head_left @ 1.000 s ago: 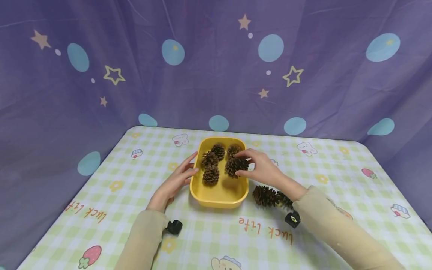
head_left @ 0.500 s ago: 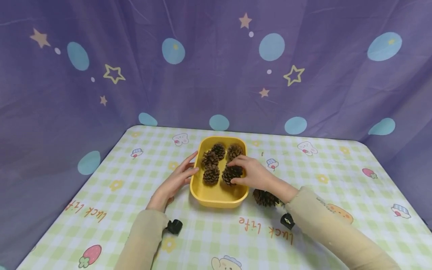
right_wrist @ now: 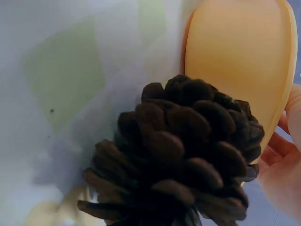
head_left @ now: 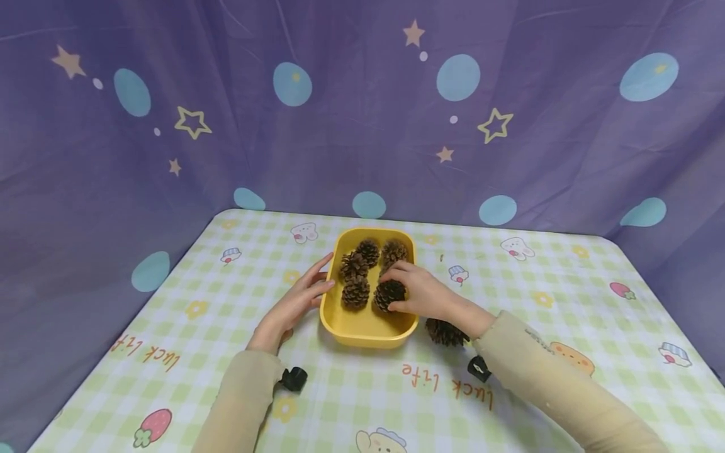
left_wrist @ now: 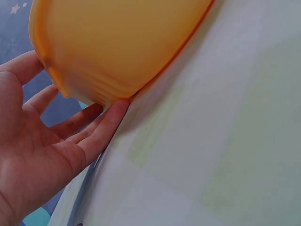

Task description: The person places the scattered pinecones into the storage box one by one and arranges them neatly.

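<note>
While the left hand lies flat-fingered against the yellow tray, whose long axis runs away from the person, the right hand pinches a pinecone inside.

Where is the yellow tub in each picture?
Head view: the yellow tub sits mid-table, pine cones inside, a hand at each side.
Left wrist view: the yellow tub fills the top left, seen from outside; the left hand has fingertips against its wall.
Right wrist view: the yellow tub is at the top right, behind a pine cone on the cloth.
Shared landmark: the green-checked tablecloth.
</note>
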`<state>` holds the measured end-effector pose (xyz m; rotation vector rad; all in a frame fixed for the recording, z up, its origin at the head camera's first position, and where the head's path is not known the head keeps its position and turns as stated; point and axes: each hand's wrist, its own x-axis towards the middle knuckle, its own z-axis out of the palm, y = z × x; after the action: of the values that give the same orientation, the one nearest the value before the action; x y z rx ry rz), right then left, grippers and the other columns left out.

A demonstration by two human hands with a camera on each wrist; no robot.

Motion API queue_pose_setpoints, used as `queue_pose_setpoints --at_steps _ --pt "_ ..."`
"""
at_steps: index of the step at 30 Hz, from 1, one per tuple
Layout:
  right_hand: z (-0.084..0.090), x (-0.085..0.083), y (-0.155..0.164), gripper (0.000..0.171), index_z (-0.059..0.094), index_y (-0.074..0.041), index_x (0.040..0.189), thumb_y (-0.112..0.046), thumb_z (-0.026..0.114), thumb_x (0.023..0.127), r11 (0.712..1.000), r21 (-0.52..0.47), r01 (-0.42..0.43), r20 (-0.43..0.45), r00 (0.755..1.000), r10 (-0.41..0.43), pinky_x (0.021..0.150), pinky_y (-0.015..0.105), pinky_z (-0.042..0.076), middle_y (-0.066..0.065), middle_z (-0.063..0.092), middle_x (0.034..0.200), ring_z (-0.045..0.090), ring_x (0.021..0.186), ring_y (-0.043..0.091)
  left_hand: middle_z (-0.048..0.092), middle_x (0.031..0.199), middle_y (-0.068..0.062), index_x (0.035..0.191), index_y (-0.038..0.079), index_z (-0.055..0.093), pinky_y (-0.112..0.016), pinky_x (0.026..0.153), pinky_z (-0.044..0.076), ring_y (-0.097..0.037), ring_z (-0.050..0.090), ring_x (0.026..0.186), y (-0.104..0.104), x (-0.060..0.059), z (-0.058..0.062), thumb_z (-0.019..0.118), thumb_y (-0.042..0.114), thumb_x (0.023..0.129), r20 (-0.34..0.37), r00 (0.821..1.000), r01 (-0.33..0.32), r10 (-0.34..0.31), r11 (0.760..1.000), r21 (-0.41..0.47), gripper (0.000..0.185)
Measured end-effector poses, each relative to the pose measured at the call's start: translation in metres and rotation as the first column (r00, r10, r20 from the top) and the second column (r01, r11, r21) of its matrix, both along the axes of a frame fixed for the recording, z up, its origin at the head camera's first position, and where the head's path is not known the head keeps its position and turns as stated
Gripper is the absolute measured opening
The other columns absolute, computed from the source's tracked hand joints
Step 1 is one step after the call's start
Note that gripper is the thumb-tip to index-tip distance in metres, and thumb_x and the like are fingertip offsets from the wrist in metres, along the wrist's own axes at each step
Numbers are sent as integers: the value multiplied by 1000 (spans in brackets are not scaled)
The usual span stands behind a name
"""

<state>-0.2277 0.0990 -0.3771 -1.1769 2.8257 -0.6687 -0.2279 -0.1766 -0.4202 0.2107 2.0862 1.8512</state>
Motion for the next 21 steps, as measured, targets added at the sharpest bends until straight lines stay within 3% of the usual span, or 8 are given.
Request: queue_pose_setpoints --at_steps 10,21 --pt "-1 -3 -3 50 59 -11 117 -26 76 74 998 68 -14 -11 1000 15 89 35 48 7 54 116 53 105 22 35 136 -8 139 48 23 -45 98 42 -28 44 121 0 0 1 53 31 92 -3 1000 -1 1 1000 5 59" --pt "0 -2 -3 52 59 -10 119 -26 77 73 998 68 -3 39 999 0 92 38 46 7 54 117 52 108 23 34 136 -7 139 48 23 -43 98 42 -28 44 121 1 -1 0 53 30 92 0 1000 -11 11 1000 -5 59"
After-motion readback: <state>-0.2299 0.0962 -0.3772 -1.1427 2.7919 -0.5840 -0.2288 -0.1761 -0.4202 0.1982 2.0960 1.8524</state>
